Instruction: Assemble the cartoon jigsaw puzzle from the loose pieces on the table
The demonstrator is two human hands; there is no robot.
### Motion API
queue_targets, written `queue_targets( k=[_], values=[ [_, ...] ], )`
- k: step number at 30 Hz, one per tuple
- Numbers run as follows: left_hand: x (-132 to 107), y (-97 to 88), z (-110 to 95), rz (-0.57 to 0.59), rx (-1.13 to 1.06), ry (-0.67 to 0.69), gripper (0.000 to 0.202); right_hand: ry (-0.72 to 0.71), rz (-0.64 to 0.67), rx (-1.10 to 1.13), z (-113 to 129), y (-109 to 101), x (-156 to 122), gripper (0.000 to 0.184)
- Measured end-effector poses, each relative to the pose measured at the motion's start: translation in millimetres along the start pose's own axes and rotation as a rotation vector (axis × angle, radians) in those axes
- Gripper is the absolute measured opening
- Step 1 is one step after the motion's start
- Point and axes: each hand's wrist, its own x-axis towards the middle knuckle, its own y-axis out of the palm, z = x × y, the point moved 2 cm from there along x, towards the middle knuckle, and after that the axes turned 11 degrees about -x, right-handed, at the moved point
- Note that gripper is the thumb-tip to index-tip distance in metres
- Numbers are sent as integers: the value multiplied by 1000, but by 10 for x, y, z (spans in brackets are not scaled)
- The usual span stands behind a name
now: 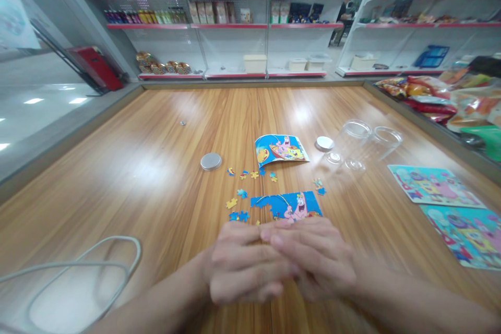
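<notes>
My left hand (246, 263) and my right hand (319, 255) meet in front of me, fingers curled and overlapping. Whatever lies between them, if anything, is hidden, and both are slightly blurred. They cover the near edge of a partly joined jigsaw puzzle (287, 204), blue with a pink cartoon starfish. Loose puzzle pieces (231, 203), blue and yellow, lie to its left and beyond it. Farther back rests a curled picture sheet (281, 150) with a similar scene.
A silver lid (211, 161) lies left and another lid (324, 143) right, beside clear jars (354, 138). Two cartoon picture boards (436, 185) are at the right edge. A pale cable (135, 255) loops at near left. Stocked shelves (227, 26) stand behind the wooden table (176, 193).
</notes>
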Motion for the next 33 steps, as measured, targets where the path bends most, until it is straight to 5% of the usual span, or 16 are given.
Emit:
queue_targets(
  k=[2, 3, 5, 7, 11, 15, 18, 22, 26, 33],
  values=[
    [131, -429, 41, -69, 91, 194, 39, 25, -253, 58, -196, -87, -11, 32],
    [204, -580, 81, -222, 157, 188, 41, 62, -349, 89, -251, -79, 25, 35],
    [324, -731, 175, -500, 215, 27, 48, 145, -293, 112, -292, 28, 130, 36],
    [388, -727, 240, -580, 225, -100, 46, 199, -138, 105, -285, 151, 202, 33],
    [374, -612, 257, -349, 346, -63, 35, 279, 15, 53, -285, 238, 191, 24],
    [310, -540, 211, -98, 518, 194, 20, 326, 7, 23, -314, 245, 152, 24],
    [314, -501, 214, 16, 529, 234, 15, 330, -1, 19, -324, 275, 147, 22],
    [331, -461, 224, 83, 506, 228, 18, 325, -66, 45, -338, 257, 141, 20],
    [326, -448, 221, 100, 484, 224, 28, 301, -313, 117, -355, 162, 118, 31],
    [339, -445, 231, 126, 482, 200, 27, 355, -169, 178, -385, 269, 102, 28]
  ],
)
